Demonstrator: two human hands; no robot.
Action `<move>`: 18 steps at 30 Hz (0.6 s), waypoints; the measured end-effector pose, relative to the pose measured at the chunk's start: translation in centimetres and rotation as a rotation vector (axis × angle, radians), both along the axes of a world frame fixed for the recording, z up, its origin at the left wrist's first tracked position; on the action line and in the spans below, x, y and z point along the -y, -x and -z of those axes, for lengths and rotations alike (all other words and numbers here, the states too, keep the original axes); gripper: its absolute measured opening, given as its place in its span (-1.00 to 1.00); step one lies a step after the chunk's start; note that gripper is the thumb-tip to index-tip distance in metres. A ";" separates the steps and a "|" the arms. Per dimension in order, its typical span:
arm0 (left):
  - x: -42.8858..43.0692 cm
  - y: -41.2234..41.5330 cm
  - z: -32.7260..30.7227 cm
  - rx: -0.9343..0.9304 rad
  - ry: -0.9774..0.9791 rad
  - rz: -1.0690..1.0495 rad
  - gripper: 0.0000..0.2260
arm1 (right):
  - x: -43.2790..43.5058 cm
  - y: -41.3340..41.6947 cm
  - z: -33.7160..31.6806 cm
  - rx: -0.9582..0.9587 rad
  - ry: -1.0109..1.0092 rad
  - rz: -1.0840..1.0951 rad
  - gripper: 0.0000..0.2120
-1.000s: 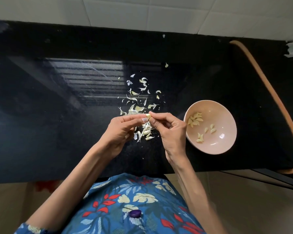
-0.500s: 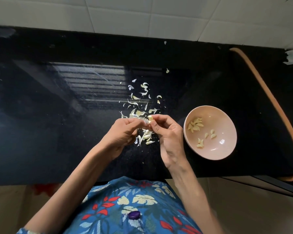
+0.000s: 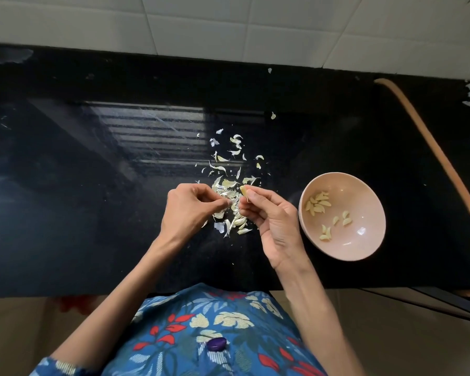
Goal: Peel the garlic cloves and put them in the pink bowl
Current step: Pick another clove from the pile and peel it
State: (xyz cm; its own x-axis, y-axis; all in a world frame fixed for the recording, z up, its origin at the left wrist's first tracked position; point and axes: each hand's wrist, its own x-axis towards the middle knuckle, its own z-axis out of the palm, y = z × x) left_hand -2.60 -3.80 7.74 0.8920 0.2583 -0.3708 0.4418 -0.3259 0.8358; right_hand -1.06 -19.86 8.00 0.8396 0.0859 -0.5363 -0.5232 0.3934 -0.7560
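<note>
My right hand (image 3: 272, 221) pinches a small garlic clove (image 3: 243, 190) between thumb and forefinger, palm turned up, just above the pile of garlic skins and cloves (image 3: 228, 191) on the black counter. A short gap to its left, my left hand (image 3: 190, 210) has thumb and forefinger pinched together on what looks like a thin strip of garlic skin. The pink bowl (image 3: 364, 248) stands on the counter right of my right hand. Several peeled cloves (image 3: 319, 206) lie inside it.
Loose skins (image 3: 235, 147) are scattered behind the pile. A brown hose (image 3: 445, 169) curves along the counter's right side, past the bowl. A white tiled wall (image 3: 228, 28) backs the counter. The counter's front edge (image 3: 65, 294) runs just before my body.
Both hands pinched the same clove before. Now my left hand has pulled away to the left and down, and the right hand keeps the clove.
</note>
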 end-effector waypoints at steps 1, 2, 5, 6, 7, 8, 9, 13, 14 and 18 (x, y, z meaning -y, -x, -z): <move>-0.1 0.0 0.0 0.009 0.010 -0.022 -0.79 | 0.0 -0.1 0.0 0.004 0.003 -0.001 -0.89; -0.2 0.0 0.0 0.012 0.021 -0.045 -0.75 | 0.0 -0.1 0.0 0.010 0.008 -0.003 -0.90; -0.4 -0.1 -0.3 0.012 0.109 -0.034 -0.79 | -0.2 0.0 0.0 0.049 0.047 -0.016 -0.90; -0.3 -0.1 -0.6 0.023 0.159 -0.006 -0.83 | -0.2 0.1 0.0 0.065 0.064 -0.021 -0.89; -0.1 -0.1 -0.9 0.037 0.197 0.025 -0.86 | -0.2 0.1 0.0 0.080 0.079 -0.028 -0.88; 0.1 -0.1 -1.1 0.049 0.215 0.047 -0.86 | -0.2 0.1 -0.1 0.096 0.088 -0.037 -0.87; 0.2 -0.1 -1.1 0.064 0.231 0.050 -0.86 | -0.3 0.1 -0.2 0.113 0.094 -0.049 -0.86; 0.2 -0.3 -0.8 0.077 0.322 0.012 -0.84 | -0.4 0.0 -0.5 0.187 0.130 -0.090 -0.82; 0.2 -0.3 -0.9 0.076 0.335 0.023 -0.83 | -0.3 0.0 -0.6 0.203 0.150 -0.095 -0.82; 0.1 -0.3 -0.9 0.070 0.282 0.057 -0.79 | -0.1 -0.2 -0.5 0.286 0.304 -0.119 -0.89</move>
